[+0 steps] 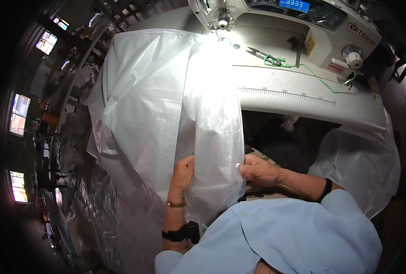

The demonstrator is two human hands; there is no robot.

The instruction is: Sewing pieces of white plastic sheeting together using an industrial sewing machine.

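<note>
White translucent plastic sheeting [143,100] spreads over the left of the sewing machine bed and hangs toward my lap. A narrower folded strip of it [219,132] runs from under the brightly lit needle area down between my hands. My left hand [183,172] is closed on the strip's left side, its fingers curled and partly hidden. On the right edge, my right hand [260,170] pinches the sheeting between thumb and fingers. At the top, the sewing machine's needle head [222,20] stands over the far end of the sheeting.
Thread snips [264,56] tied with green cord [319,81] lie on the machine bed, right of the needle. A ruler scale [285,93] runs along the bed's front edge. More plastic sheeting [353,164] hangs at the right. Crumpled sheeting [95,210] lies at lower left.
</note>
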